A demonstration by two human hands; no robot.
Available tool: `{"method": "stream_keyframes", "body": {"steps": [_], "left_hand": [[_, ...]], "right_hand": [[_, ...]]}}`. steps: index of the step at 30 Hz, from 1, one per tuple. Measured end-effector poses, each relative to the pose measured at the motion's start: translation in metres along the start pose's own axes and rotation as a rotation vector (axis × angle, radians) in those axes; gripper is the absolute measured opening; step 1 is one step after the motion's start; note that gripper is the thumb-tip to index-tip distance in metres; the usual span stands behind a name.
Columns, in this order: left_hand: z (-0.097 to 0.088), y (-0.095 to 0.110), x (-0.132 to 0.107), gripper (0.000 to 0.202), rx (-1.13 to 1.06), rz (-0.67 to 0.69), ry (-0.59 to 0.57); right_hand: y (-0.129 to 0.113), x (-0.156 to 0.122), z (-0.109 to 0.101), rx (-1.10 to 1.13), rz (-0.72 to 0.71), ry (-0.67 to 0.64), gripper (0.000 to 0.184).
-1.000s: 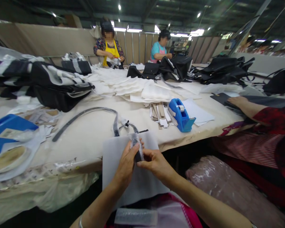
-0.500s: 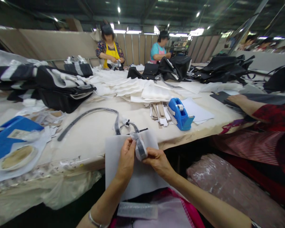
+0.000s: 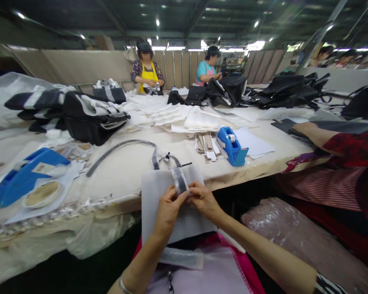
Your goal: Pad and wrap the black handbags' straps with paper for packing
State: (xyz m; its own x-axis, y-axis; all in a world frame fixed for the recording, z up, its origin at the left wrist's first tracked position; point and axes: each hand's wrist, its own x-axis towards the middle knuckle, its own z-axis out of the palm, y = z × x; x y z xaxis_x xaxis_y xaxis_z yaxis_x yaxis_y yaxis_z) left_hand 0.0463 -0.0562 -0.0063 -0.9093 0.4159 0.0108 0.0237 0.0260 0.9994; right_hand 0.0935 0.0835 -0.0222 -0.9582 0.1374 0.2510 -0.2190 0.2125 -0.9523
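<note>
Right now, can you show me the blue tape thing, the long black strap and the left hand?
Blue tape dispenser (image 3: 232, 146): head view, on its blue body.
Black strap (image 3: 119, 143): head view, on its long curved stretch.
Left hand (image 3: 169, 213): head view, on the back of the hand.

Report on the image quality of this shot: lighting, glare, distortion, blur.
In the head view, the strip lights glare white at the far end of the hall; the wide lens bows the table edge; the floor under the table falls into dark shadow; the left hand, the right hand and the plastic-wrapped strap show no strong blur.
</note>
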Motion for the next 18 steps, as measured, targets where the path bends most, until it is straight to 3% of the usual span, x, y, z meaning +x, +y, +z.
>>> {"method": "stream_keyframes", "body": {"steps": [4, 6, 9, 13, 18], "left_hand": [[0.003, -0.001, 0.003, 0.027, -0.142, -0.1, 0.035], [0.003, -0.002, 0.003, 0.029, -0.164, -0.115, 0.036], [0.004, -0.005, 0.003, 0.032, -0.197, -0.132, 0.046], [0.006, -0.01, 0.004, 0.039, -0.238, -0.142, 0.064], [0.01, -0.014, 0.006, 0.044, -0.251, -0.131, 0.094]], "right_hand": [[-0.003, -0.027, -0.037, -0.267, -0.138, 0.058, 0.027], [0.006, -0.051, -0.059, -0.491, -0.205, 0.115, 0.027], [0.031, -0.092, -0.081, -0.652, -0.244, 0.077, 0.023], [0.055, -0.133, -0.082, -0.624, -0.324, -0.022, 0.028], [0.044, -0.147, -0.07, -0.733, -0.404, -0.098, 0.045]]}}
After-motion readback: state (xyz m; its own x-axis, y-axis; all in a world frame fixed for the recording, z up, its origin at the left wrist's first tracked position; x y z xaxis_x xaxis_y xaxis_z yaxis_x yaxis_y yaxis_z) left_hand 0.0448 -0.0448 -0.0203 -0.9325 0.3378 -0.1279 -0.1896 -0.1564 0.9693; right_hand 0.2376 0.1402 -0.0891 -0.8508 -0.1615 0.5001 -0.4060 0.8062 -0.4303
